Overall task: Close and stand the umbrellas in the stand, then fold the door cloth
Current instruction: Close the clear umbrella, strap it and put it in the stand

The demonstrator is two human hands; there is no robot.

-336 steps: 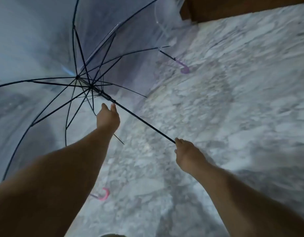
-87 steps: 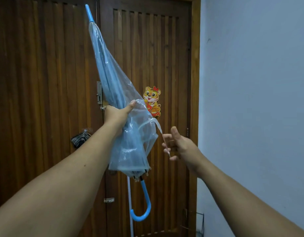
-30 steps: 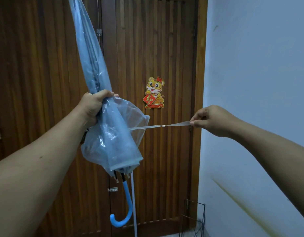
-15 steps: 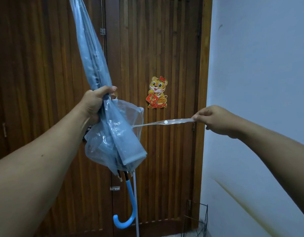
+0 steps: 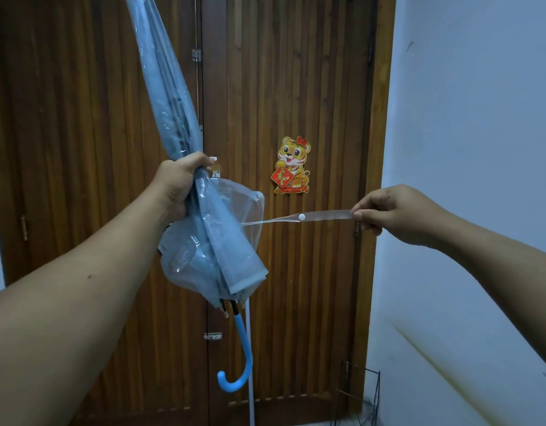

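A closed clear umbrella point(image 5: 173, 96) with a blue hooked handle point(image 5: 239, 364) hangs tip-up in front of me, its lower canopy bunched loosely. My left hand point(image 5: 181, 182) grips the canopy around its middle. My right hand point(image 5: 391, 212) pinches the end of the umbrella's clear strap point(image 5: 296, 218), which is stretched out flat to the right and shows a white snap button. A black wire umbrella stand point(image 5: 360, 398) sits on the floor at the lower right, by the door frame. No door cloth is in view.
A dark wooden slatted double door point(image 5: 311, 87) fills the view ahead, with a tiger sticker point(image 5: 291, 166) on it. A pale wall point(image 5: 465, 118) runs along the right. A thin white rod point(image 5: 251, 364) stands against the door behind the handle.
The umbrella, open at first, is folded and held upright. Over the last second my right hand has kept the strap pulled taut to the right; the snap button now faces me.
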